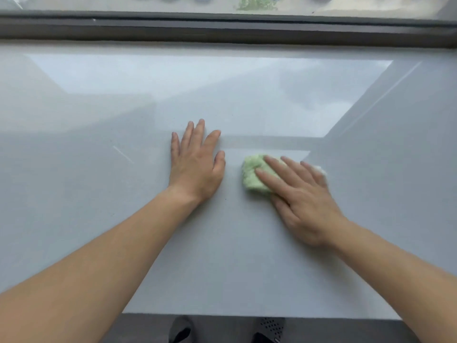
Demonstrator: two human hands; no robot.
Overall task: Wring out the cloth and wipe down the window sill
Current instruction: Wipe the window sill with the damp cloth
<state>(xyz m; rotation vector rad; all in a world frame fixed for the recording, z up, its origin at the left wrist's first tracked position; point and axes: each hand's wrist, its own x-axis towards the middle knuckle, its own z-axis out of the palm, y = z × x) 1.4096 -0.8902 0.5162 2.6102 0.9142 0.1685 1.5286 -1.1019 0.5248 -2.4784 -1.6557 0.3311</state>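
Right hand [304, 199] presses green cloth [252, 174] flat-fingered on window sill [99, 194] — left hand [196, 164] spread flat, holding nothing.

Cloth [252, 173]: right half hidden under right hand [304, 199]. Only the green left end shows, plus a smeared white bit past the little finger, can't tell if it's the same cloth. Window sill [99, 194] runs off both sides. Left forearm [86, 263] and right forearm [400, 268] cut at the bottom corners. Shoes [270, 329] below the sill's near edge are cropped. View beyond the window frame [222, 30] is blurred.
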